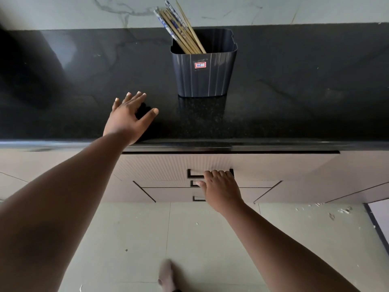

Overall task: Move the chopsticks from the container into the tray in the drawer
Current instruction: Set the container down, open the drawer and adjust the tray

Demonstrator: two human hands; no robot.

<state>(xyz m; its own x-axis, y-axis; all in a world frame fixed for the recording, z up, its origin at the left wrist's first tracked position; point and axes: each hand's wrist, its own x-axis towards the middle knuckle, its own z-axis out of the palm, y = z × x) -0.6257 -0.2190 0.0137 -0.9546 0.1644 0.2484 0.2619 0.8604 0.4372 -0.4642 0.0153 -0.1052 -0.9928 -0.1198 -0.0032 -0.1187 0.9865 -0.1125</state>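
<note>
The chopsticks (181, 28) all stand in the dark grey container (203, 70), leaning toward its back-left corner, their tops fanned out against the pale wall behind. The container sits on the black countertop (294, 91), roughly midway along its visible length and nearer the back edge than the front. None has been taken out, so the moving proper has not begun, by my reading. The drawer (168, 167) just under the counter's front edge looks closed, with only a thin dark gap along its top, and the tray inside cannot be seen. What is left is nearly everything: opening the drawer, lifting the chopsticks out, and laying them in the tray.

The right hand (221, 188) reaches down to the drawer front, knuckles up, its fingers curled over the black handle (194, 173), apparently hooked on it ready to pull. The left hand (128, 116) stretches over the counter's front edge, left of the container and apart from it, palm down, fingers spread and straight, thumb out toward the container; it holds nothing, and whether it rests on the counter or hovers above it I cannot tell.
</note>
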